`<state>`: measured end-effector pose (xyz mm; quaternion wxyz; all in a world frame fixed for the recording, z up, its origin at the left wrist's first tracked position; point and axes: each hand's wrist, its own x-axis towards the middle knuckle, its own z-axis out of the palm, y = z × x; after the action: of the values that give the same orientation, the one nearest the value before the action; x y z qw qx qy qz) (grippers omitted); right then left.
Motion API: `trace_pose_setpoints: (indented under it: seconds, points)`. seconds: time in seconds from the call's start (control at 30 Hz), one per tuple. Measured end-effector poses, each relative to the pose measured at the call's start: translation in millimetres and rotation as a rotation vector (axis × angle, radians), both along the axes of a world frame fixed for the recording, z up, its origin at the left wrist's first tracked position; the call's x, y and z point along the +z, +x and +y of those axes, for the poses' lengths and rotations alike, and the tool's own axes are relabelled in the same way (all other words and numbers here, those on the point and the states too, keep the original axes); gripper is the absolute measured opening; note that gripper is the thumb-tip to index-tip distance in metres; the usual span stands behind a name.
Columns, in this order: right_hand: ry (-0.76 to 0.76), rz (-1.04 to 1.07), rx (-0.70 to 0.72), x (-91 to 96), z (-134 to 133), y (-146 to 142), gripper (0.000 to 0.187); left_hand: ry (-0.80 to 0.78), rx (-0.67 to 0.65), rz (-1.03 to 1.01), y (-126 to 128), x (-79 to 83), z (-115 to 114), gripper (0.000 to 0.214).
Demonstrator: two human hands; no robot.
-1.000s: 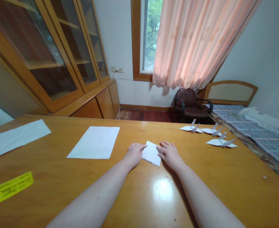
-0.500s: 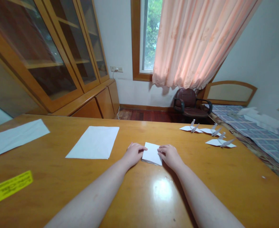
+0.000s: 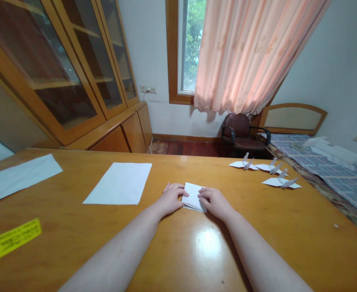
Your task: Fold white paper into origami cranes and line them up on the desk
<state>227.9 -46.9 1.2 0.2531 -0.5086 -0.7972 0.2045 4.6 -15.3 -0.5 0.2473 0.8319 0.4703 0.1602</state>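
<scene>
A folded square of white paper (image 3: 192,196) lies on the wooden table (image 3: 178,243) between my hands. My left hand (image 3: 171,198) presses its fingertips against the paper's left side. My right hand (image 3: 214,202) covers the paper's right edge, fingers resting on top. The paper shows several stacked layers along its lower edge. A flat white sheet (image 3: 119,183) lies to the left of my hands, and a long white paper strip (image 3: 17,179) lies farther left. Several white origami cranes (image 3: 269,167) stand toward the table's far right.
A yellow printed strip (image 3: 11,242) lies at the table's near left. Beyond the table's far edge are a glass-fronted wooden cabinet (image 3: 56,69), a dark leather chair (image 3: 242,132) under a pink curtain (image 3: 251,52), and a bed with a checked cover (image 3: 327,170).
My right hand has slid left, farther over the paper's right edge, and my hands now sit closer together. The folded paper has straightened slightly between them.
</scene>
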Motion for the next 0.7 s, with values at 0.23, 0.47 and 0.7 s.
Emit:
trace_pose_setpoints:
  seconds: [0.23,0.47,0.7]
  points:
    - [-0.046,-0.023,-0.023,10.1,-6.7,-5.1,0.024,0.003,0.095,0.003,6.3,0.6,1.4,0.018]
    - [-0.088,-0.017,-0.11,-2.3,-0.9,-8.6,0.015,0.064,0.181,-0.004,13.8,-3.0,2.0,0.014]
    - [-0.092,0.011,-0.143,-8.9,3.4,-8.1,0.007,0.107,0.206,0.0,16.2,-6.9,3.2,0.013]
